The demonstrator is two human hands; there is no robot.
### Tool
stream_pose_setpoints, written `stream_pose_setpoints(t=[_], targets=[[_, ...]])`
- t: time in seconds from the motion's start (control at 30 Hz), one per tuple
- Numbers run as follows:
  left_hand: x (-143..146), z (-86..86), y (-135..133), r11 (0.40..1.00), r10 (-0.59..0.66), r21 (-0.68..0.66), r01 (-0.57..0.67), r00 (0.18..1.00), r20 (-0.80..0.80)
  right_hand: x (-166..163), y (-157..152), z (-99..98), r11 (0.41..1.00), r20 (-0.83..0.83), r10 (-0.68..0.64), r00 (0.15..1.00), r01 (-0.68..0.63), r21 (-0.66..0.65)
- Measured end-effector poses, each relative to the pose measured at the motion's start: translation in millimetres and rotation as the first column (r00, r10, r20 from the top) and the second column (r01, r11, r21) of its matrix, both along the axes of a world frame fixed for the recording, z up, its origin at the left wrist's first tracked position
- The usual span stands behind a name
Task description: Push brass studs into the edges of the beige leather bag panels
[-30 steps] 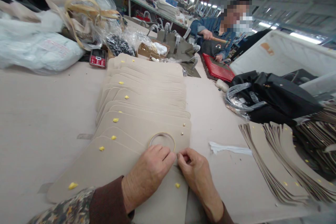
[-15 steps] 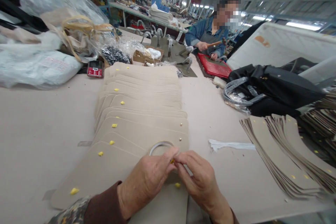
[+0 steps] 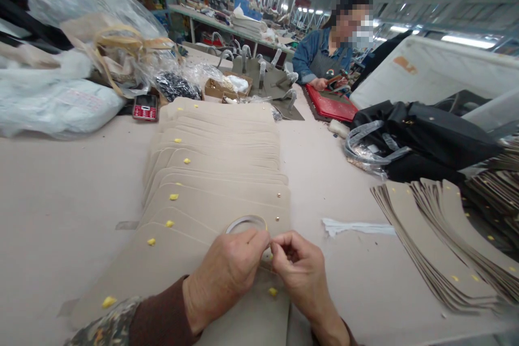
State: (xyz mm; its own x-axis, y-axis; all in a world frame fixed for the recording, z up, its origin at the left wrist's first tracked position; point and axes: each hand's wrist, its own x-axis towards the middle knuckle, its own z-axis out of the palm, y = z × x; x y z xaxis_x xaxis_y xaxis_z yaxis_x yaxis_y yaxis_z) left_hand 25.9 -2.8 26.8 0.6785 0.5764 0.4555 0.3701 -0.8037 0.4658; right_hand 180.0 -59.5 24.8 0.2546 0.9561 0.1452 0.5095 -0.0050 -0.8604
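Note:
My left hand [image 3: 227,267] is closed around a narrow roll of yellow tape [image 3: 243,219], whose ring shows above the knuckles. My right hand [image 3: 303,273] is pinched at the roll's edge, its fingertips meeting those of the left; the bit of tape between them is mostly hidden. Beneath both hands lie overlapping beige bag panels [image 3: 227,203], fanned away from me in a long row. Small yellow tape pieces [image 3: 173,197] are stuck on them along the left. Two metal studs [image 3: 278,219] show at the right edge of one panel.
At right are stacked beige strips [image 3: 441,238], a black bag [image 3: 425,135] and a white cloth strip [image 3: 357,226]. Plastic-wrapped goods [image 3: 60,102] and a red phone [image 3: 145,107] lie at left. Across the table a co-worker [image 3: 324,59] holds a hammer over a red pad [image 3: 330,105].
My hands have shifted slightly, and the yellow bit seen between my fingertips is now hidden. My right fingers are more curled. The co-worker's hammer has come down toward the red pad.

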Motion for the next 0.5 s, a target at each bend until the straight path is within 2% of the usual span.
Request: stream_pose_setpoints(t=[0.07,0.17,0.23,0.33,0.5], targets=[[2.5,0.6,-0.1,0.999,-0.031,0.033,0.029,0.998,0.063,5.8,6.6,-3.5,0.986,-0.238,-0.109,0.965,0.074,-0.150],[4.8,-4.8,-0.1,0.997,-0.024,0.075,0.019,0.998,0.059,21.3,17.3,-10.9,0.961,-0.367,-0.209,0.906,0.121,-0.248],[5.7,-10.7,1.4,0.996,0.024,0.083,-0.016,0.996,-0.087,31.0,23.0,-14.3,0.954,-0.364,-0.210,0.907,0.110,-0.277],[7.3,-18.0,3.9,0.997,0.052,0.076,-0.029,0.946,-0.321,36.9,28.6,-15.1,0.954,-0.316,-0.185,0.930,0.093,-0.286],[9.9,-20.5,4.3,0.999,0.011,0.032,0.002,0.914,-0.404,32.2,33.0,-13.0,0.947,-0.108,-0.148,0.983,0.110,-0.301]])
